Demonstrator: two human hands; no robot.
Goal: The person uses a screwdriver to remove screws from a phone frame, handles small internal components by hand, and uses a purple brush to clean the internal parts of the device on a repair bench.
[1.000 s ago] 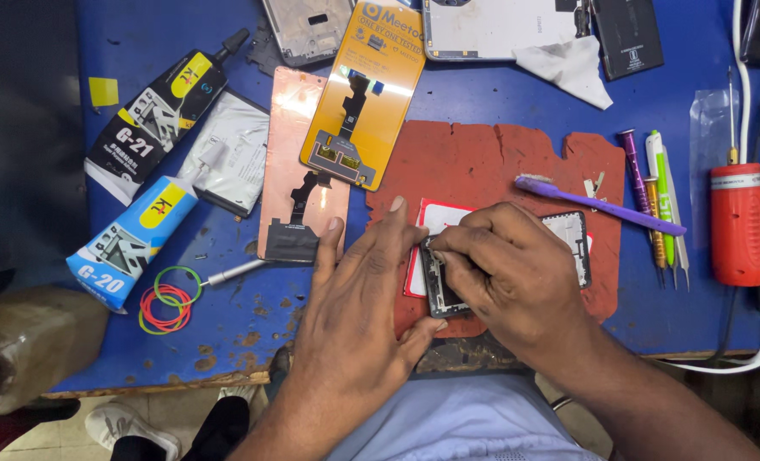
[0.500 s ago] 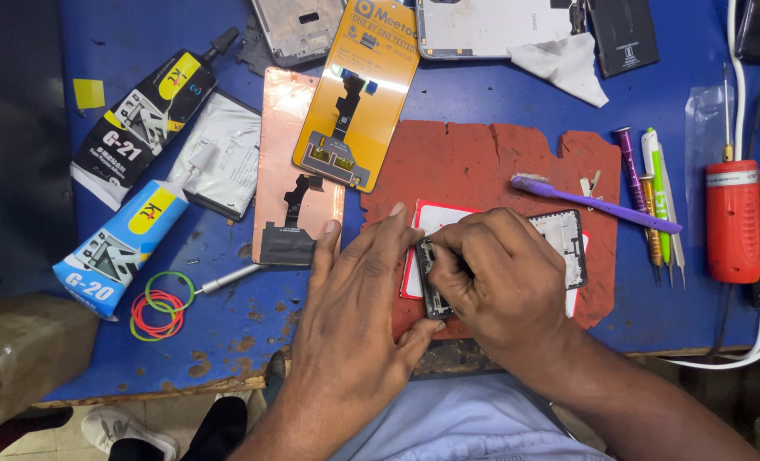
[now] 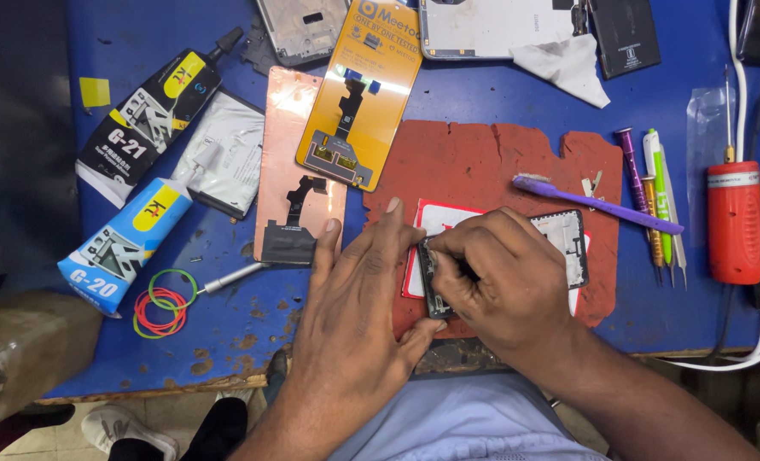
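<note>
- Both hands are down on the red mat [image 3: 482, 162] at the near edge of the blue counter [image 3: 482, 94], and the phone frame [image 3: 435, 282] sits right between them.
- The frame's long axis runs roughly twelve to six o'clock in the head view; only its dark left edge shows, the rest is under the right hand [image 3: 503, 286].
- Right hand fingers are curled tight over the frame's top end, pinched narrow. Whether they hold a small tool against it cannot be told from here.
- Left hand [image 3: 354, 316] lies flat and spread, fingers [image 3: 390, 224] pointing to twelve o'clock, thumb tucked in under the frame's lower end at about six o'clock. It is pressing, not gripping.
- So the frame lies at three o'clock from the left palm and at nine o'clock from the right knuckles, touching both. The right hand is the closer one, sitting on top of it.
- Under the frame, a white card with a red border [image 3: 435, 220] peeks out at twelve o'clock.
- A second dark-edged part [image 3: 567, 243] pokes out at three o'clock of the right hand, just beside it.
- The purple toothbrush [image 3: 597, 205] lies across the mat at one o'clock, near but not touched.
- Well apart at nine o'clock: the copper-coloured screen [image 3: 294, 171], the rubber bands [image 3: 165, 303] and two glue tubes [image 3: 132, 230].
</note>
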